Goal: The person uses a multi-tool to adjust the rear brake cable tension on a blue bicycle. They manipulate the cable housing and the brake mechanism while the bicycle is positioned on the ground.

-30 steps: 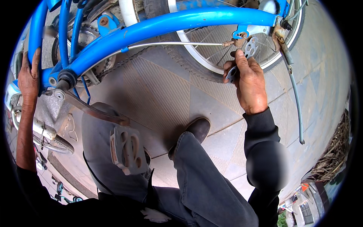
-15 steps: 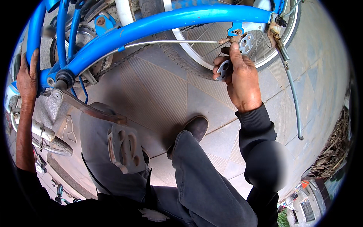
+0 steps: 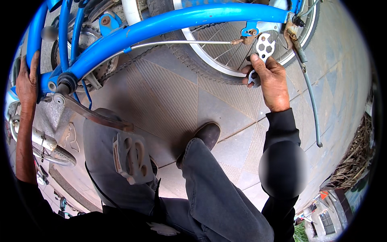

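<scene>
My left hand (image 3: 27,84) is closed round a blue frame tube (image 3: 37,32) of a bicycle at the far left. My right hand (image 3: 270,84) grips a flat silver multi-hole wrench (image 3: 265,45), its upper end just below and right of a rusty bolt (image 3: 250,32) on a blue bracket by the rear wheel. A thin metal cable housing (image 3: 177,42) runs to that fitting beneath the curved blue frame (image 3: 169,18). A rusty spring (image 3: 298,46) hangs right of the wrench.
A worn pedal (image 3: 133,157) on its crank sits over my legs. The kickstand (image 3: 312,105) hangs at the right, above paving tiles (image 3: 165,97). A white bicycle part (image 3: 42,139) lies at the left; dried straw (image 3: 348,153) is at the right edge.
My right hand has shifted with the wrench, which now stands more exposed and turned slightly toward the bracket. The bicycle appears slightly higher and further left in view; my left hand stays on the tube.
</scene>
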Available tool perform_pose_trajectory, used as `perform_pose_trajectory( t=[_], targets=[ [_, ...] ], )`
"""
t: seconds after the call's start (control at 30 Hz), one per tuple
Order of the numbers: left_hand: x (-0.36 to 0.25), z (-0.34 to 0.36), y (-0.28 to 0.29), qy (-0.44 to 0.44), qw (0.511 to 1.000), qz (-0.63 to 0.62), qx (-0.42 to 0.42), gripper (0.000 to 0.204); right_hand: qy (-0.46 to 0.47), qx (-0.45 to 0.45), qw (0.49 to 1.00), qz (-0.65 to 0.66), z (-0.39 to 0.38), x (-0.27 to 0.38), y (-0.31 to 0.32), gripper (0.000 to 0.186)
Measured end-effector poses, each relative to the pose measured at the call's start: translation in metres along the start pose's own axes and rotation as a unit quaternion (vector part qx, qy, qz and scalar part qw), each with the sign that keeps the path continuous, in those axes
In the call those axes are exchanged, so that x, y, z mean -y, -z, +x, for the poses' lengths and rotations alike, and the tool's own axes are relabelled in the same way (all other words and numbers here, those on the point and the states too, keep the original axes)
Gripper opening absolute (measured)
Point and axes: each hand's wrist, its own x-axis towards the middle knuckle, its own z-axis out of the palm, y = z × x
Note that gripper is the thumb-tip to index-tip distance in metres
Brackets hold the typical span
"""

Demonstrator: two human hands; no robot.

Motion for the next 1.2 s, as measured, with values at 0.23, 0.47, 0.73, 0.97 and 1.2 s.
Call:
perform_pose_trajectory(
  t=[0.23,0.47,0.73,0.97,1.2],
  targets=[
    [-0.003,0.001,0.002,-0.002,1.000,0.021,0.022,0.065,-0.054,-0.060,0.997,0.011,-0.023,-0.005,0.005,0.038],
    [0.004,-0.001,-0.008,-0.039,0.998,0.040,-0.029,0.092,-0.081,-0.074,0.993,0.049,-0.030,0.002,-0.003,0.030],
    [-0.002,0.001,-0.003,-0.020,1.000,0.019,-0.001,0.081,-0.034,-0.093,0.995,-0.011,-0.029,-0.013,0.002,0.047],
    [-0.003,-0.002,-0.007,-0.002,0.998,-0.051,-0.030,0.084,-0.007,-0.169,0.986,-0.003,-0.028,-0.009,-0.003,0.054],
    [-0.004,0.000,0.000,-0.015,0.999,-0.026,-0.037,0.088,0.032,-0.200,0.978,-0.045,-0.028,-0.017,0.001,0.051]
  ],
)
